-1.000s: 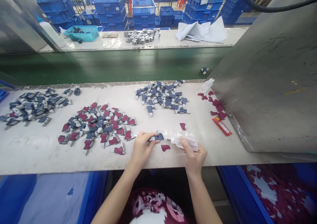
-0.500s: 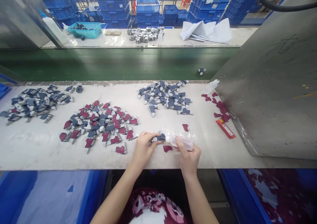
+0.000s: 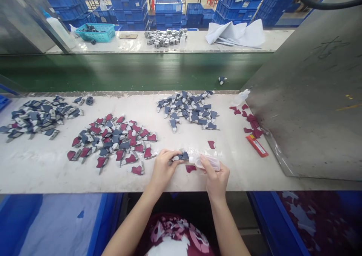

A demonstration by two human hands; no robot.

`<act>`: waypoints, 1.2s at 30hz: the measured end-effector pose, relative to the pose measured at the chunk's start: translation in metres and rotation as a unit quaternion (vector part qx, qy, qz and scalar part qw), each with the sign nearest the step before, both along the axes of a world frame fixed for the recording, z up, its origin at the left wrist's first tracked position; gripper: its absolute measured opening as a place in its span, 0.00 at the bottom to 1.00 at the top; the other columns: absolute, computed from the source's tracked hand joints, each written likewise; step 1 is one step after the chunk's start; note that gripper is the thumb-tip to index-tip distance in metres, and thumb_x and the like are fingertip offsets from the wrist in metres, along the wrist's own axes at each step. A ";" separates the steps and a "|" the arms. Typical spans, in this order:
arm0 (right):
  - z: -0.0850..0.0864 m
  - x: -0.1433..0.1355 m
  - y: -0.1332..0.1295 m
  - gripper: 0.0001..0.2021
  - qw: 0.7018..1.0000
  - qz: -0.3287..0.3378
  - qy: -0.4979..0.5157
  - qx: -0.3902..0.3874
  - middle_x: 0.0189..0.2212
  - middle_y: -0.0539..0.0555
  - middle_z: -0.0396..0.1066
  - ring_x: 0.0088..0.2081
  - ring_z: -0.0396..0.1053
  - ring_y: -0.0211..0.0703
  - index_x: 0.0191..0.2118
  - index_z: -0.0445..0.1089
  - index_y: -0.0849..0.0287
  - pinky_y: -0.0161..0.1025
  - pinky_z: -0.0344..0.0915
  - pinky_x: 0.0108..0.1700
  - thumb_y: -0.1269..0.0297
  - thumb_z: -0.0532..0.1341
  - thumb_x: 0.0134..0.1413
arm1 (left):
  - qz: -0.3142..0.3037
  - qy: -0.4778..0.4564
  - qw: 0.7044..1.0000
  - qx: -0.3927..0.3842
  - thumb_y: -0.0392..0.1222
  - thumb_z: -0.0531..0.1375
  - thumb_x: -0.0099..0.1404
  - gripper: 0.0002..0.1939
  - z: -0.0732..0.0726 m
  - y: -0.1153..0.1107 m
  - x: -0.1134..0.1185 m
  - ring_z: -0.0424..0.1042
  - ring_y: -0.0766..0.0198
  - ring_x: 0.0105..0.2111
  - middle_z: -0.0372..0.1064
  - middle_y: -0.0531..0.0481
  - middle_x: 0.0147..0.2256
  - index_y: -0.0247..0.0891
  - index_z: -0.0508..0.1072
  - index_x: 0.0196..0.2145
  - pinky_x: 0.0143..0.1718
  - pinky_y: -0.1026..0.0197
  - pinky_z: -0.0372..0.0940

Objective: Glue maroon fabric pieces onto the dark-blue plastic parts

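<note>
My left hand [image 3: 164, 168] pinches a small dark-blue and grey part [image 3: 183, 156] just above the front of the worktable. In my right hand [image 3: 216, 175] lies a translucent squeeze bottle [image 3: 207, 162], its white tip pointing left at the part. Whether the tip touches the part, I cannot tell. A dark-red cut piece [image 3: 190, 168] lies below the bottle, and another red piece [image 3: 211, 144] lies above it. Left of my hands spreads a pile of red-and-blue-faced parts [image 3: 115, 139]. Beyond them is a pile of blue-faced parts [image 3: 189, 109].
More blue parts [image 3: 39, 114] are heaped at far left. Loose red pieces [image 3: 253, 122], a red packet [image 3: 256, 145] and a second bottle [image 3: 241, 97] lie by the metal panel [image 3: 316, 105]. A green conveyor belt [image 3: 127, 73] runs behind. Blue crates [image 3: 113, 210] flank my lap.
The single part on the green belt has moved left. Both hands keep nearly the same place, bottle tip still at the part; the whole view has shifted slightly.
</note>
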State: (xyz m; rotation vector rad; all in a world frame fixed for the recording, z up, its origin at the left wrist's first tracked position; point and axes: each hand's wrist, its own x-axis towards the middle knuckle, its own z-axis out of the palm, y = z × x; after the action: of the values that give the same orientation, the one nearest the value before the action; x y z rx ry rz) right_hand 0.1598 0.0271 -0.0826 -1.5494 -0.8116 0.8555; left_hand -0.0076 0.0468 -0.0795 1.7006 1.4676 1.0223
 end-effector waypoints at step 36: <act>-0.002 0.041 0.007 0.13 0.995 0.074 -0.051 0.049 0.25 0.55 0.78 0.29 0.76 0.50 0.28 0.77 0.60 0.41 0.73 0.31 0.55 0.72 0.42 | -0.006 0.005 1.000 -0.008 0.31 0.69 0.58 0.12 0.004 0.001 -0.001 0.74 0.59 0.35 0.78 0.50 0.35 0.41 0.80 0.40 0.39 0.58 0.71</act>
State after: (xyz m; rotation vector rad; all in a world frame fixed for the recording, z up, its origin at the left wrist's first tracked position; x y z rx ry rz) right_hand 0.2012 0.0337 -0.0841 -1.4690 -1.0393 0.8351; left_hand -0.0091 0.0475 -0.0759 1.7036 1.4674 0.9940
